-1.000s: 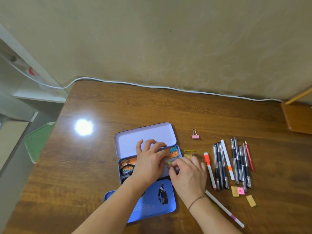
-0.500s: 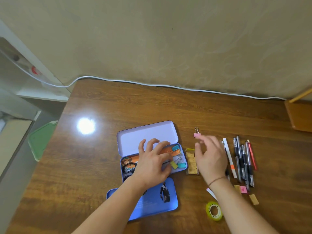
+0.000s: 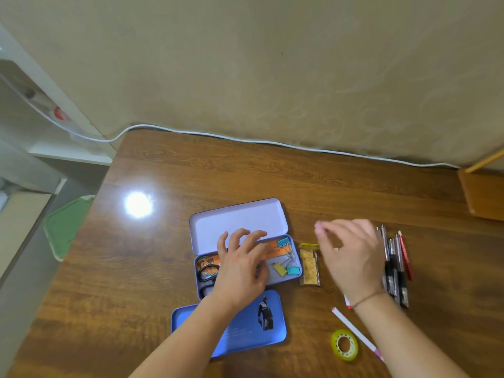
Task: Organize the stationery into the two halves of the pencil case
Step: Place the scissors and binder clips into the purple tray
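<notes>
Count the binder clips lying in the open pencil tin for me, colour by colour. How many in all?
Teal binder clips: 2
Yellow binder clip: 1
Total: 3
The left hand covers part of the tin, so anything under it is not counted.

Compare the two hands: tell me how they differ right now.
The left hand is sharp and rests over the open pencil case, fingers spread on its contents; the right hand is motion-blurred, over bare table beside the pens. The right hand's fingertips meet around something pink, too blurred to identify; the left hand holds nothing. The right wrist wears a thin bracelet; the left wrist is bare. Both forearms are bare.
</notes>
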### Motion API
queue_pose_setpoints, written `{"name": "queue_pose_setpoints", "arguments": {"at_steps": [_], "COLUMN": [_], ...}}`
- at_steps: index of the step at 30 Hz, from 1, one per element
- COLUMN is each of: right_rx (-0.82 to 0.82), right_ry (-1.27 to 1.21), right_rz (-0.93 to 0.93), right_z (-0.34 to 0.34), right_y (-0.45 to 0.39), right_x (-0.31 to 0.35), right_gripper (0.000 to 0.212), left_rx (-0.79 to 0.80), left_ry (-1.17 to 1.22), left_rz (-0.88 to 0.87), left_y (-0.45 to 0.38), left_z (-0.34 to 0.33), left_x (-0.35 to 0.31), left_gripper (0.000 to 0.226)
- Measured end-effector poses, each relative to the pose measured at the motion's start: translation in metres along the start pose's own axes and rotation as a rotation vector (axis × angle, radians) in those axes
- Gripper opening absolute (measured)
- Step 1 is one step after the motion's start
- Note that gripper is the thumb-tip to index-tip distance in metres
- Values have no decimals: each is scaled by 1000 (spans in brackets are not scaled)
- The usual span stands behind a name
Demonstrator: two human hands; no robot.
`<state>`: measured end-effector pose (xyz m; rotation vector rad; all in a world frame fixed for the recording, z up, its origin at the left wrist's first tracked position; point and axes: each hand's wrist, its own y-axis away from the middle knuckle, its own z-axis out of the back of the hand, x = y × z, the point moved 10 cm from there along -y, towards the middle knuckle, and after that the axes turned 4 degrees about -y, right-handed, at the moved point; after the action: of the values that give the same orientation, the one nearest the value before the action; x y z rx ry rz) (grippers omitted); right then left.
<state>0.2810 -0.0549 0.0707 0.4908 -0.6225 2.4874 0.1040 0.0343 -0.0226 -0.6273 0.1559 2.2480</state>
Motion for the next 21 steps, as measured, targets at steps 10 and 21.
{"name": "queue_pose_setpoints", "arguments": {"at_steps": [10,21], "right_rx": [228,238], "right_ry": [188,178], "right_rz": [-59,-46], "right_z": [-76,-72], "right_y": [54,62], "right_x": [47,23], "right_gripper": [13,17], "left_rx": [-24,0], "left_ry": [49,-25], "left_rz": [55,22], "left_y": [0,1], "left_z": [2,-2], "left_x": [7,4], "left_gripper": [38,17]}}
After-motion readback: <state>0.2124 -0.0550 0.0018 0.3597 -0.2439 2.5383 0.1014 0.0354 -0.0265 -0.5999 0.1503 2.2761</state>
